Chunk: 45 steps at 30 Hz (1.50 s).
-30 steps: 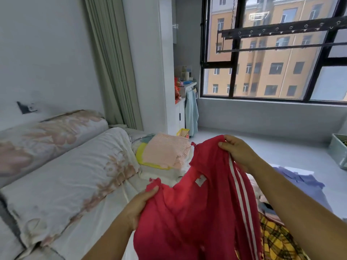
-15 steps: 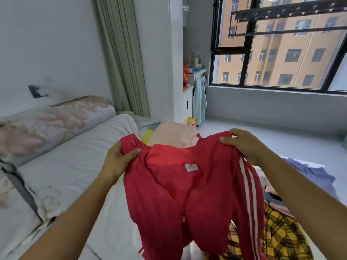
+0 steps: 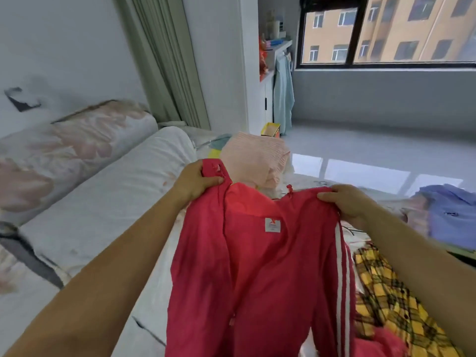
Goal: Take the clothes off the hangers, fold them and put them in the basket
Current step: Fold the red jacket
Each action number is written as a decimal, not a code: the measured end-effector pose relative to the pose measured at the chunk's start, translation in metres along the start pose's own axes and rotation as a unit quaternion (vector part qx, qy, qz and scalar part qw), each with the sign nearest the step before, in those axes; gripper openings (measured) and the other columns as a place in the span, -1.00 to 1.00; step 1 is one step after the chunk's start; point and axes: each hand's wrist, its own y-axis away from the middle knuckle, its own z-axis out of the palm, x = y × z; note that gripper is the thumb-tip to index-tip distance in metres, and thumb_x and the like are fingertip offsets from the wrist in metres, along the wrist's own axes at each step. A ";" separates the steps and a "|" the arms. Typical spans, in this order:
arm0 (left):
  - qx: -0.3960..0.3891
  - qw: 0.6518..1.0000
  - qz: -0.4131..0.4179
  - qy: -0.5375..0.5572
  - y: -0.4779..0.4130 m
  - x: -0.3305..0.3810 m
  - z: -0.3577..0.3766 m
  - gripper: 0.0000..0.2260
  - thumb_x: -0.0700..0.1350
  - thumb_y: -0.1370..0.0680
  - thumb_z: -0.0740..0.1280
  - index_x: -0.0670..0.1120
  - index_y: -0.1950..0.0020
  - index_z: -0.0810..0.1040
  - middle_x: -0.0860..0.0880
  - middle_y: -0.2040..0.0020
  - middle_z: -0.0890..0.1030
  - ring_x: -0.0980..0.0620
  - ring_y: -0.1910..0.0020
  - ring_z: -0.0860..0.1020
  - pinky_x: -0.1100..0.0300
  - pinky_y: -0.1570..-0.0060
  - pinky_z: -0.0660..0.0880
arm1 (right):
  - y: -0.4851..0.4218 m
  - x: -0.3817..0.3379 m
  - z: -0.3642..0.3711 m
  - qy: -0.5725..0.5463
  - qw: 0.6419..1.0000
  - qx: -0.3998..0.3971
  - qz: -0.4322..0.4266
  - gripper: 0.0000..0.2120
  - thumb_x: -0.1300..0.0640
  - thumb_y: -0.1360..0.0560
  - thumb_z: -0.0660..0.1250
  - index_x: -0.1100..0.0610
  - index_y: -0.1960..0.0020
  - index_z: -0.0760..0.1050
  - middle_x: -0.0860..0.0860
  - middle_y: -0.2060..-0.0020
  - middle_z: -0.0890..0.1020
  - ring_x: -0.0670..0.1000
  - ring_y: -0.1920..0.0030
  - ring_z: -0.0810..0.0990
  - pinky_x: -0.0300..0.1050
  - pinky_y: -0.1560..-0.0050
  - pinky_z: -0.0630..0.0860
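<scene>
Still tight on red jacket (image 3: pixel 257 274), fingers (image 3: pixel 212 180) of left hand (image 3: pixel 194 182) and right hand (image 3: pixel 346 202).

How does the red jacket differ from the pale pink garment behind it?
The red jacket hangs spread out, gripped at its top edge by the left hand and right hand; the pale pink garment lies on the bed, touched by neither. The red jacket is unfolded; the pale pink garment looks folded compactly. The red jacket has white side stripes; the pale pink garment is finely ribbed. No hanger shows in either.
</scene>
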 end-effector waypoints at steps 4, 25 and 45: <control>-0.062 0.992 -0.104 -0.022 -0.077 -0.070 0.039 -0.50 -0.04 -0.47 0.42 -0.19 -0.32 0.38 -0.10 -0.21 0.49 -0.06 -0.18 0.47 0.25 -0.11 0.38 | -0.065 0.037 0.028 -0.007 0.997 0.075 0.025 -0.86 0.27 -0.55 0.24 0.18 -0.11 0.45 0.09 0.09 0.55 -0.02 0.19 0.50 -0.37 0.37 0.44; -0.321 0.894 -0.311 0.032 0.077 -0.398 0.223 -0.71 -0.29 -0.50 0.30 0.14 0.16 0.50 0.40 0.37 0.57 0.41 0.36 0.50 0.41 0.19 0.43 | -0.137 0.369 0.242 0.007 0.918 0.032 0.395 -0.68 0.16 -0.58 0.23 0.20 0.34 0.40 0.09 0.51 0.52 0.00 0.54 0.50 -0.21 0.57 0.45; -0.181 0.946 -0.265 -0.037 0.064 -0.392 0.283 -0.88 -0.28 -0.43 0.39 -0.08 0.11 0.62 0.22 0.27 0.43 0.08 0.16 0.50 0.29 0.12 0.34 | -0.141 0.357 0.219 -0.173 0.845 -0.008 0.506 -0.79 0.26 -0.55 0.25 0.22 0.26 0.49 -0.03 0.58 0.49 -0.19 0.65 0.36 -0.41 0.68 0.15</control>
